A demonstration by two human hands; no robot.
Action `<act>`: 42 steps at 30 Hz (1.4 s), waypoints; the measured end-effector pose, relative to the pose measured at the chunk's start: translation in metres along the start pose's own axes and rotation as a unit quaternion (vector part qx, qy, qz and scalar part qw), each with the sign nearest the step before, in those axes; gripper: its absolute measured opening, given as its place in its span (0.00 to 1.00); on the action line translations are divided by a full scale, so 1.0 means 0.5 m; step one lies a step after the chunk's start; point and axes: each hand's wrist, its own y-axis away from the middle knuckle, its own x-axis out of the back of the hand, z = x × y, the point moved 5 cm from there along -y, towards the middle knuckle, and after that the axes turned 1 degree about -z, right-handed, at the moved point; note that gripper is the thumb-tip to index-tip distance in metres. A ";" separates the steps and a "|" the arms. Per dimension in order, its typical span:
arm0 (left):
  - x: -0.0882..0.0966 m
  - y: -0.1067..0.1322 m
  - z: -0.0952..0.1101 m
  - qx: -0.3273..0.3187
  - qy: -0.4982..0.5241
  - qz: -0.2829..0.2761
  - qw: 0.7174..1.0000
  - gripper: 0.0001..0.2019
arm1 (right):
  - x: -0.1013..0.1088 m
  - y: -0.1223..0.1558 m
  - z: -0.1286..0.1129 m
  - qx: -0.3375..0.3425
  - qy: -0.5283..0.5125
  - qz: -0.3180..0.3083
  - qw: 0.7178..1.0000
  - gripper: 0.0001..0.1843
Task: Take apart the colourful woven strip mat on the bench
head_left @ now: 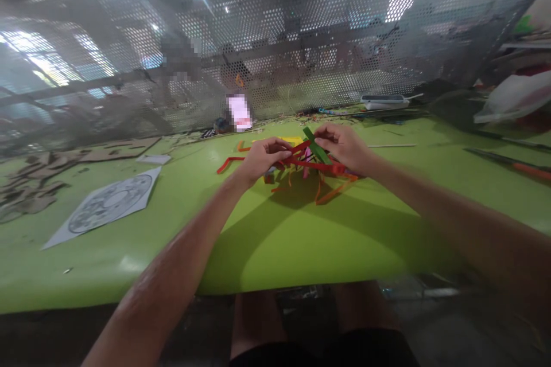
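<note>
The left hand [266, 156] pinches 1 narrow red strip [301, 146]; the right hand [343, 146] pinches 1 flat, broader green strip [319, 151].

Forearms, two: left bare forearm [202, 229] and right bare forearm [430, 200], each tapering to the wrist. Hands, two: bare left hand [264, 157], bare right hand [344, 148]. Legs [258, 321], one pair, bare at the knees. Lower garment [370, 348], one, black, covering the thighs (its fabric is lost in shadow).

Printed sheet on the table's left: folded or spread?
Spread: the sheet lies open on the green table, its whole circular print showing face up.
</note>
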 end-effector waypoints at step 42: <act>-0.051 0.013 0.006 0.012 0.124 -0.061 0.990 0.17 | -0.022 0.025 -0.059 0.109 0.160 -0.029 0.981 0.11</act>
